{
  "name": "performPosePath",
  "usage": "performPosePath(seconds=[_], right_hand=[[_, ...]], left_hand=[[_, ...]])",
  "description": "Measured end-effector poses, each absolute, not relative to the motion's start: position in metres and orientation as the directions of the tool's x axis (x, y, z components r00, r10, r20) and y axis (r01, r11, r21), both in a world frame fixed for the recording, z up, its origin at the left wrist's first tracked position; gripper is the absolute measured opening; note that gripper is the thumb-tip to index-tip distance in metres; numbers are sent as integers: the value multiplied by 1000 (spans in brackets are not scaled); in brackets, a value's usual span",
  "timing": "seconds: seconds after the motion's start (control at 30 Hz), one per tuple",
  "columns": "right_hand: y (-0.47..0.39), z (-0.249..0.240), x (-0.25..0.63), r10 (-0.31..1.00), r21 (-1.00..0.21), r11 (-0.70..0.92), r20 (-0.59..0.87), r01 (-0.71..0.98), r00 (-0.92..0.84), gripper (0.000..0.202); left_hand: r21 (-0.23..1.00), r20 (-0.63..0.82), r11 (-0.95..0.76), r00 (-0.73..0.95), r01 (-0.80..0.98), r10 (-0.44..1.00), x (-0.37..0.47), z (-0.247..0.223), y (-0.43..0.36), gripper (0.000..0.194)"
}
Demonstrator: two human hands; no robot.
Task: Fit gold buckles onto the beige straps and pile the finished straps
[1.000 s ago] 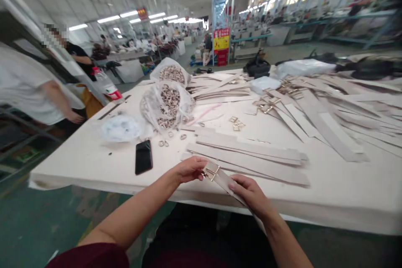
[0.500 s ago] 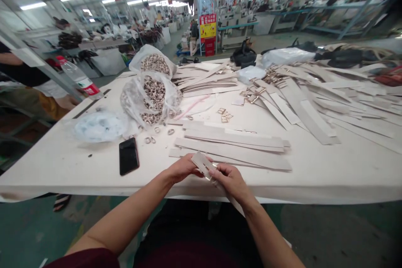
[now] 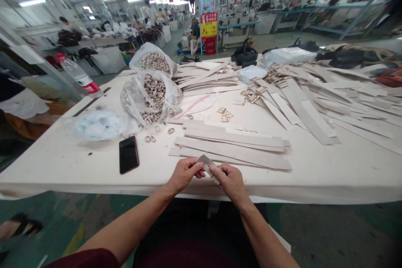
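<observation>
Between my two hands, over the table's front edge, is a pale grey belt strap (image 3: 205, 161) with its end turned up. My left hand (image 3: 186, 172) pinches the strap end from the left. My right hand (image 3: 230, 179) grips it from the right, thumb on top; the buckle seen on it earlier is mostly hidden by the fingers. Just beyond my hands lie several flat grey straps (image 3: 232, 150) in a loose stack. Farther back is a small group of gold buckles (image 3: 225, 114).
Left of centre, open plastic bags (image 3: 172, 98) hold many small strap loops. A black phone (image 3: 128, 155), a blue-white plastic bag (image 3: 99, 125) and a bottle (image 3: 78, 76) are at the left. Buckled straps (image 3: 309, 113) pile up on the right. A person (image 3: 21, 100) is at the far left.
The strap end has been turned over between my hands, and its slot and buckle are now less visible. My left hand has shifted slightly nearer me. The person at left has moved.
</observation>
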State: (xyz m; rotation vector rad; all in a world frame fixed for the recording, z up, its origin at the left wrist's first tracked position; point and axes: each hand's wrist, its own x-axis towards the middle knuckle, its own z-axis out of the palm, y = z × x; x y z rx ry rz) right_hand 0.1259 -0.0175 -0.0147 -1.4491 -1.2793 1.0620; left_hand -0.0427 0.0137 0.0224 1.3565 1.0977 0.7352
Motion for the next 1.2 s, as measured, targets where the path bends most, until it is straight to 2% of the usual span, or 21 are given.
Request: performPosePath(seconds=[0.13, 0.23, 0.3, 0.43, 0.53, 0.6, 0.7, 0.8, 0.9, 1.03, 1.1, 1.2], right_hand=[[-15, -16, 120, 986, -975, -54, -18, 214, 166, 44], [-16, -14, 121, 997, -985, -45, -34, 168, 72, 45], [-18, -11, 124, 1000, -983, -19, -18, 184, 7, 44], [-24, -5, 127, 998, -952, 41, 22, 304, -65, 42], [-28, -3, 129, 987, -902, 129, 78, 412, -138, 41], [-30, -3, 131, 978, -843, 186, 109, 504, -179, 40], [-31, -4, 135, 970, -750, 228, 124, 621, -207, 41], [-31, -4, 138, 968, -723, 218, 76, 656, -237, 42], [-30, 0, 140, 963, -786, 139, -36, 603, -268, 40], [-28, 8, 139, 945, -872, 50, -117, 486, -307, 44], [-27, 12, 135, 943, -863, 41, -134, 504, -306, 41], [-24, 18, 127, 957, -811, 33, -143, 584, -251, 37]], left_hand=[[988, -113, 58, 416, 141, 902, -45, 29, 11, 28], [974, -184, 225, 593, 4, 784, -54, 34, 14, 27], [929, -229, 362, 645, -80, 729, -57, 33, 15, 29], [847, -250, 496, 679, -191, 690, -53, 27, 10, 37], [733, -317, 664, 790, -147, 524, -50, 19, 5, 45], [648, -355, 749, 815, -138, 458, -51, 12, 2, 42], [574, -434, 802, 770, -164, 468, -54, 3, -1, 36], [608, -492, 781, 705, -142, 511, -56, 0, -5, 30], [714, -470, 682, 614, -158, 634, -60, 6, -6, 26], [810, -385, 559, 559, -177, 734, -63, 14, -5, 29], [866, -328, 470, 516, -172, 792, -63, 14, -4, 31], [952, -203, 269, 362, -142, 910, -62, 10, -1, 28]])
